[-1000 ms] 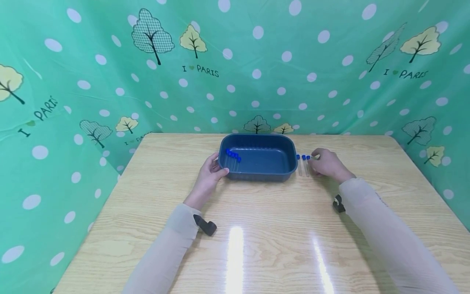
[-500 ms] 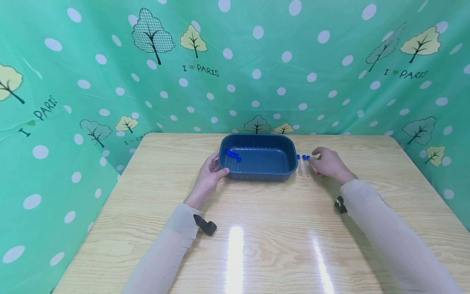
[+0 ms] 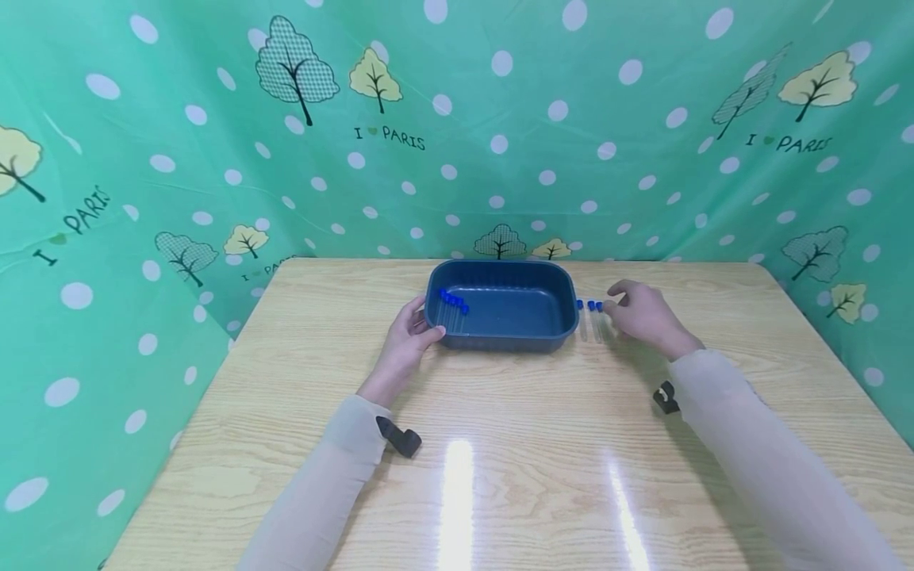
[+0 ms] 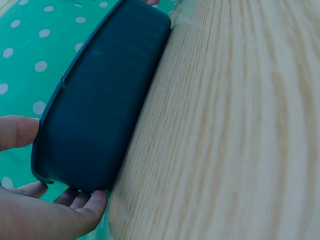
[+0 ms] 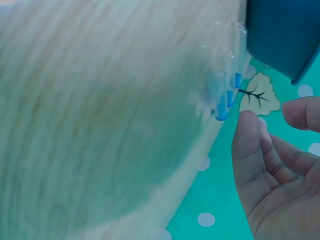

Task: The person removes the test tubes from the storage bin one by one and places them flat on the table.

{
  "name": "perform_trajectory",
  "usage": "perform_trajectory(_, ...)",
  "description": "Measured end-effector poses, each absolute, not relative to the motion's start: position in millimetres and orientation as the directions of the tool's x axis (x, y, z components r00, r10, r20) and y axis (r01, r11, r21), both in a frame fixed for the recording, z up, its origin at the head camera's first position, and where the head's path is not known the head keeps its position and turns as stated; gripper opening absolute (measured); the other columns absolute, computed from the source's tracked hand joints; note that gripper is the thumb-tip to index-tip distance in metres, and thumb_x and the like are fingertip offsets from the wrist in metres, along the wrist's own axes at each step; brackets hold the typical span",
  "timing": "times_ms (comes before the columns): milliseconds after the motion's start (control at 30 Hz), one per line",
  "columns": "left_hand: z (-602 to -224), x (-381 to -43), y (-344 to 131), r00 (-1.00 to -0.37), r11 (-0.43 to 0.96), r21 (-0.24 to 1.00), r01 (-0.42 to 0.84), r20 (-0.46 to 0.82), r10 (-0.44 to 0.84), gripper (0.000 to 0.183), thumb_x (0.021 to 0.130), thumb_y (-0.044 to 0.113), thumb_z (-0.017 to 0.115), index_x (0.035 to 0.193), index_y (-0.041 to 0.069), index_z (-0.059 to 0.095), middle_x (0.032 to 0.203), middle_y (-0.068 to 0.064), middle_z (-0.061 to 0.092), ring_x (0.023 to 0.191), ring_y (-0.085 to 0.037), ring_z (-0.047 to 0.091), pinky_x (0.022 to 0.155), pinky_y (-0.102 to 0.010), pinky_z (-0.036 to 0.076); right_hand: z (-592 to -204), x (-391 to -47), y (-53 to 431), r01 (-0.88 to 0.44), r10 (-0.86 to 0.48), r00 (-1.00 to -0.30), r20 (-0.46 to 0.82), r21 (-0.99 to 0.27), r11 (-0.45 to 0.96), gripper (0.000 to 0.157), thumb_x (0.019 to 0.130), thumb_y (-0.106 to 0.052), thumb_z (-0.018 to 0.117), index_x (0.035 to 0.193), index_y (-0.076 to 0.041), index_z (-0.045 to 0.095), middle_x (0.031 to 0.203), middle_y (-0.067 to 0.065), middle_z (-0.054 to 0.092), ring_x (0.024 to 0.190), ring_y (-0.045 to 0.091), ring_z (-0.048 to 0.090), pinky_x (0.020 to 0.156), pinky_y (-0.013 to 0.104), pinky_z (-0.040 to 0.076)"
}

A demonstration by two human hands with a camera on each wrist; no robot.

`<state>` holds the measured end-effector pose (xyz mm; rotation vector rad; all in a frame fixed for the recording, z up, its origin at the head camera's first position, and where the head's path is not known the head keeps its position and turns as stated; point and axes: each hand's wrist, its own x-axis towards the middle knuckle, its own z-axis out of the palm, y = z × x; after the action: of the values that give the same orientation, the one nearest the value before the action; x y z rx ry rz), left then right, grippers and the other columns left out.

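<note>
Showing in head view only: blue-capped tubes point(image 3: 454, 301) inside the bin point(image 3: 514, 311)
</note>
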<state>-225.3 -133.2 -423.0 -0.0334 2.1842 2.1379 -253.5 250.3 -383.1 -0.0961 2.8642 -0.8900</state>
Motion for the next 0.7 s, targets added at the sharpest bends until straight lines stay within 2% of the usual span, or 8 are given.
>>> perform_trajectory(267, -422.8, -225.6, -134.1, -0.996, 0.007, 0.997, -0.074, -0.075, 0.052, 0.069, 0.086, 0.001, 0.065, 0.147, 0.014, 0.034, 0.143, -0.018, 0.041, 0.132, -0.031, 0.041, 0.105, -0.04, 0.042, -373.2, -245.3, 241.5, -0.074, -0.114, -0.993, -0.042, -0.539, 0.839, 0.047, 0.097, -0.028, 0.05, 0.13, 0.005, 0.049, 0.097, 0.019, 0.063, 0.076, 0.025, 0.059, 0.064, 0.035, 0.051)
perform_trajectory(500, -422.5, -225.4, -133.1, -0.996, 0.007, 0.997, -0.075, -0.075, 0.045, 0.069, 0.086, 0.0, 0.065, 0.146, 0.015, 0.035, 0.142, -0.018, 0.042, 0.131, -0.03, 0.042, 0.104, -0.039, 0.043, -366.6, -238.6, 229.7, -0.132, -0.15, -0.989, 0.012, -0.541, 0.831, 0.042, 0.095, -0.024, 0.053, 0.127, 0.005, 0.052, 0.085, 0.014, 0.062, 0.067, 0.022, 0.055, 0.057, 0.033, 0.047)
perform_trajectory(700, -422.4, -224.5, -134.1, -0.996, 0.004, 0.997, -0.071, -0.071, 0.053, 0.07, 0.086, 0.0, 0.065, 0.147, 0.014, 0.033, 0.144, -0.019, 0.04, 0.132, -0.031, 0.04, 0.105, -0.041, 0.041, -364.1, -233.9, 220.2, -0.156, -0.17, -0.985, 0.027, -0.556, 0.817, 0.041, 0.095, -0.023, 0.052, 0.126, 0.005, 0.053, 0.088, 0.015, 0.064, 0.067, 0.022, 0.057, 0.057, 0.031, 0.049)
